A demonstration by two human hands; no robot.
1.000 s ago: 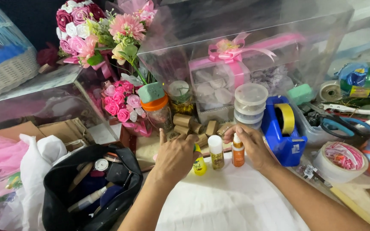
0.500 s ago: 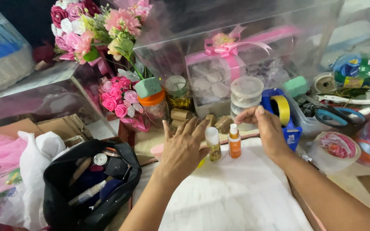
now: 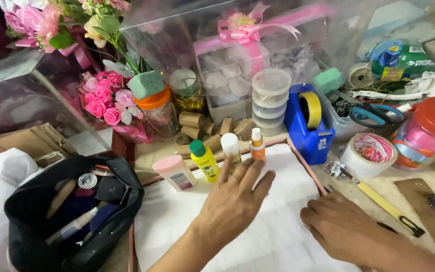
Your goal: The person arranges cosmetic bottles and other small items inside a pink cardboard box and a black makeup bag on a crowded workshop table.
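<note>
- Left hand (image 3: 232, 201) hovers, grip wide and empty, just short of the small yellow plastic bottle with green cap (image 3: 205, 161) standing on the white cloth (image 3: 258, 236).
- Right hand (image 3: 346, 231) lies flat on that cloth, holding nothing.
- The bottle looks light, smooth and tippy; best pinched around its body.

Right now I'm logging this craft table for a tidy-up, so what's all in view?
small bottles: four; pink, yellow, white, orange; row at the sheet's far edge
white sheet: one, under the hands
black pouch: one, open, left of the sheet
tape dispenser: one, blue with a yellow roll, right of the bottles
stacked tubs: one clear stack, behind the bottles
clear gift box: one, pink ribbon, at the back
flowers: pink bunches, back left
tape roll: one, white, right
scissors: one pair, blue handles, right
left hand: open, just short of the bottles
right hand: flat on the sheet
</note>
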